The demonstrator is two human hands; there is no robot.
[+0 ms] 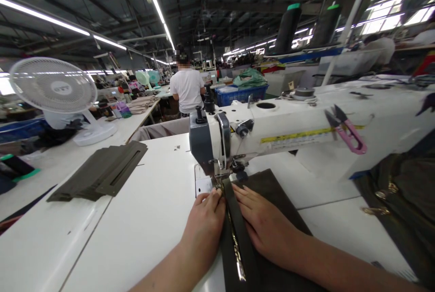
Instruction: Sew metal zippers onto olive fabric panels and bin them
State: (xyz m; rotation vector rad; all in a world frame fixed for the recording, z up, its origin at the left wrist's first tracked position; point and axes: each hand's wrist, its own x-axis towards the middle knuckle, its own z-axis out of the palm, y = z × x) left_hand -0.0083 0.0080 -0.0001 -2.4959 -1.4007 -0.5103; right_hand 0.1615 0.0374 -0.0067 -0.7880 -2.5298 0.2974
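Observation:
A dark olive fabric panel [268, 188] lies on the white table under the needle end of a sewing machine [288, 122]. Along it runs a zipper [233, 233] with gold teeth, its shiny gold pull [239, 267] toward me. My left hand [205, 222] is closed at the zipper's left edge, fingers bent and pinching just in front of the presser foot [221, 178]; the fingertips partly hide what they grip. To the right of the zipper, my right hand [265, 222] rests flat on the fabric, fingers stretched out toward the foot.
Stacked olive fabric pieces [102, 169] lie at left, near a white fan [56, 88]. Pink thread snips [350, 133] hang on the machine arm. Olive fabric with gold zippers [404, 197] is at right. Black thread cones [288, 29] stand above. A person in white [188, 88] is ahead.

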